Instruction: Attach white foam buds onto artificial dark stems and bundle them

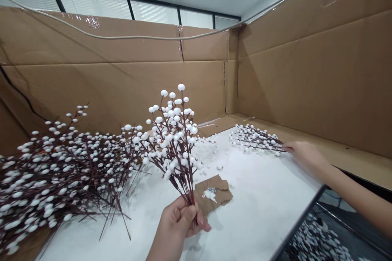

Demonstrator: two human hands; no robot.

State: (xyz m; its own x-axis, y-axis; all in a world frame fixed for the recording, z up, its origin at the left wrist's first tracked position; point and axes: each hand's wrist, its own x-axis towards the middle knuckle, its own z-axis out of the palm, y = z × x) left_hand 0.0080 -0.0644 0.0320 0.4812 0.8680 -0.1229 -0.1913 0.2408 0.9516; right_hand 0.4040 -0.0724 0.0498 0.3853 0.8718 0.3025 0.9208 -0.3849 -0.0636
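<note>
Whole setup is a white-topped table point(260, 212) boxed in by big cardboard walls point(321, 69), with a grey cable point(128, 37) strung along above them. Biggest thing on the table is a heap of fake pussy willow stems point(58, 183), sitting just left of the left hand point(179, 220). That hand is closed tight around a bunch of white-budded stems point(173, 138), holding it up with the tips pointing high. The right hand point(306, 157) is open, fingers stretched out, right at the stem ends of a smaller bunch point(255, 138) lying flat on the table. Below that hand, past the table edge, there's another pile of stems point(315, 238). Between the hands sits a torn cardboard scrap point(212, 193), with a few loose white buds point(219, 167) just above it.
</note>
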